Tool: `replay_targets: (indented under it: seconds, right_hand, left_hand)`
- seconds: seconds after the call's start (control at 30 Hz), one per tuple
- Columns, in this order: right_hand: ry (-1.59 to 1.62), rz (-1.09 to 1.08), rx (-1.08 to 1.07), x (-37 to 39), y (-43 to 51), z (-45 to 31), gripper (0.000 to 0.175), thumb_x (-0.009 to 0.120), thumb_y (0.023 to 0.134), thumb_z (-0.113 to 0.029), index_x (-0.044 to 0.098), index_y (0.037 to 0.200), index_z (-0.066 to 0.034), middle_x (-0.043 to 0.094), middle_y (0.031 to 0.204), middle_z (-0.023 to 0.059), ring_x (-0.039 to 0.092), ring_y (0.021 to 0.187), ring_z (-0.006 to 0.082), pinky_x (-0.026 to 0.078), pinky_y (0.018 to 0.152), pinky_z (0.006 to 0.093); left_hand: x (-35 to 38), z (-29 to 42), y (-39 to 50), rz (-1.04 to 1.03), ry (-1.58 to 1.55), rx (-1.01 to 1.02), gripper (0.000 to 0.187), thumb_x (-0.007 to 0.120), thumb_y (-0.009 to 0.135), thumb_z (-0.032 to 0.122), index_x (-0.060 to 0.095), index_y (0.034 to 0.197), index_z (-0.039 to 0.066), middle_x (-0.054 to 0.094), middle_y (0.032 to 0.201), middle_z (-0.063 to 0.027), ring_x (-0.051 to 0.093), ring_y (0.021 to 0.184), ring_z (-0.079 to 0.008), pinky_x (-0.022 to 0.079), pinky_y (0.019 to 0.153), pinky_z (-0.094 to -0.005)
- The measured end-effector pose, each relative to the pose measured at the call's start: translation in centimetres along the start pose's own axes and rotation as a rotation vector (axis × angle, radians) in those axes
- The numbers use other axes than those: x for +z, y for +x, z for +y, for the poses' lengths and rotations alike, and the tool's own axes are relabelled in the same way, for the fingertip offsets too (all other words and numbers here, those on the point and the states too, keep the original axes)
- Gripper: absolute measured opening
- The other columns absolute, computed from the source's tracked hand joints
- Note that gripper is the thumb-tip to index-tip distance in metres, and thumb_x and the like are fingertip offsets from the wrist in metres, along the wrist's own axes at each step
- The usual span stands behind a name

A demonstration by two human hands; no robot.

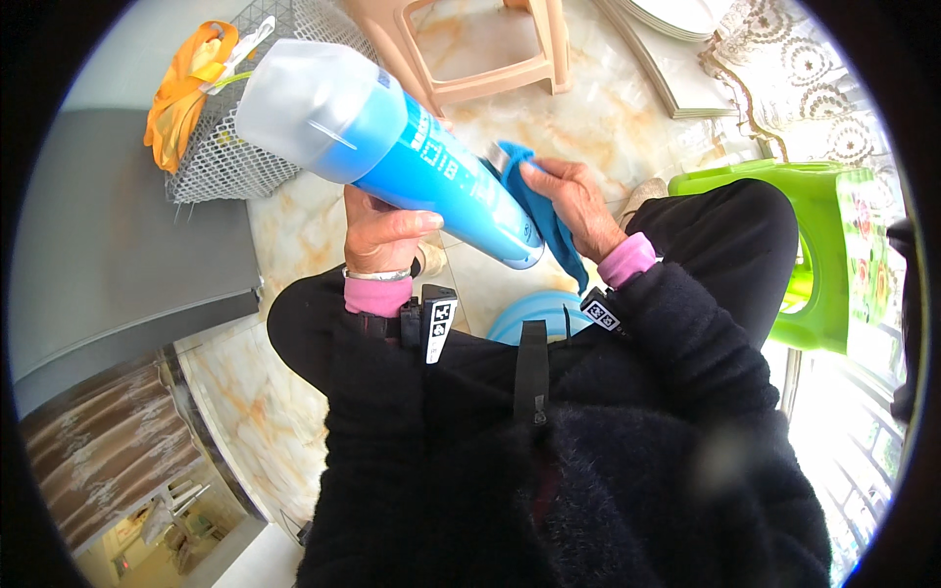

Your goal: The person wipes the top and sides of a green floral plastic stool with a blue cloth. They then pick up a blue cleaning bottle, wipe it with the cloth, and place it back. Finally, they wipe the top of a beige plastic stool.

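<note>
My left hand [386,231] holds a large blue bottle [441,180] from beneath, its thumb lying along the near side. The bottle is tilted, with its wide, clear cap [320,110] up at the left and its narrower end down at the right. Printed writing runs along its side. In my right hand [573,198] is a blue cloth [535,209], pinched between thumb and fingers close against the bottle's right side; part of the cloth hangs below the hand. Both wrists wear straps with marked tags.
A light blue round basin [529,312] stands on the marble-patterned floor between my knees. A beige plastic stool [496,88] is ahead, a green plastic stool [823,257] at the right. On the left are a mesh basket [235,162] with an orange artificial flower [192,92] and a grey cabinet [132,242].
</note>
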State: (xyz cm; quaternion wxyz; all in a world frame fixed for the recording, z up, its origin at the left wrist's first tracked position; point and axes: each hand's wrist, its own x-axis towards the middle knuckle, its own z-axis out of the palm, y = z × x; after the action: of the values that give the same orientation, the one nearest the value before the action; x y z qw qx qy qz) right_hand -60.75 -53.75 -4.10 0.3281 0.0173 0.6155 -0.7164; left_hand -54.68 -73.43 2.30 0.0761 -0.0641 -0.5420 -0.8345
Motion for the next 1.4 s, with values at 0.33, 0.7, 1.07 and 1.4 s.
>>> replay_targets:
  seconds: [0.33, 0.7, 1.07, 1.4]
  right_hand:
    - [-0.579, -0.158, 0.024, 0.2, 1.8, 0.9, 0.037, 0.061, 0.094, -0.028, 0.069, 0.092, 0.0081, 0.069, 0.078, 0.0156, 0.063, 0.074, 0.0160, 0.050, 0.072, 0.0327]
    - [0.016, 0.022, -0.569, 9.4, -7.0, -8.6, 0.033, 0.068, 0.093, -0.023, 0.063, 0.116, 0.0001, 0.063, 0.091, 0.0020, 0.053, 0.083, 0.0100, 0.045, 0.073, 0.0264]
    - [-0.344, 0.058, -0.873, 12.6, -8.9, -8.6, 0.034, 0.069, 0.085, -0.007, 0.061, 0.118, -0.0016, 0.062, 0.099, 0.0125, 0.060, 0.090, 0.0240, 0.048, 0.080, 0.0344]
    - [-0.294, 0.148, -0.787, 7.1, -8.5, -10.4, 0.033, 0.067, 0.082, -0.002, 0.060, 0.114, -0.0032, 0.060, 0.098, 0.0171, 0.061, 0.085, 0.0324, 0.050, 0.076, 0.0365]
  left_hand:
    - [0.2, 2.3, 0.8, -0.113, 0.087, -0.108, 0.093, 0.074, 0.050, 0.006, 0.043, 0.138, -0.003, 0.056, 0.124, -0.0230, 0.057, 0.115, -0.0358, 0.046, 0.104, -0.0452]
    - [-2.2, 7.2, -0.3, 0.138, 0.311, -0.161, 0.079, 0.081, 0.055, -0.003, 0.053, 0.129, 0.003, 0.061, 0.113, -0.0067, 0.060, 0.104, -0.0191, 0.048, 0.094, -0.0329]
    - [-0.8, 12.2, -1.5, 0.136, 0.036, -0.080, 0.085, 0.076, 0.058, -0.008, 0.047, 0.137, 0.007, 0.060, 0.120, -0.0043, 0.057, 0.116, -0.0202, 0.045, 0.101, -0.0357]
    - [3.1, 10.1, 0.2, 0.120, 0.120, -0.016, 0.088, 0.076, 0.058, -0.013, 0.046, 0.140, 0.003, 0.057, 0.131, -0.0113, 0.055, 0.124, -0.0275, 0.046, 0.105, -0.0415]
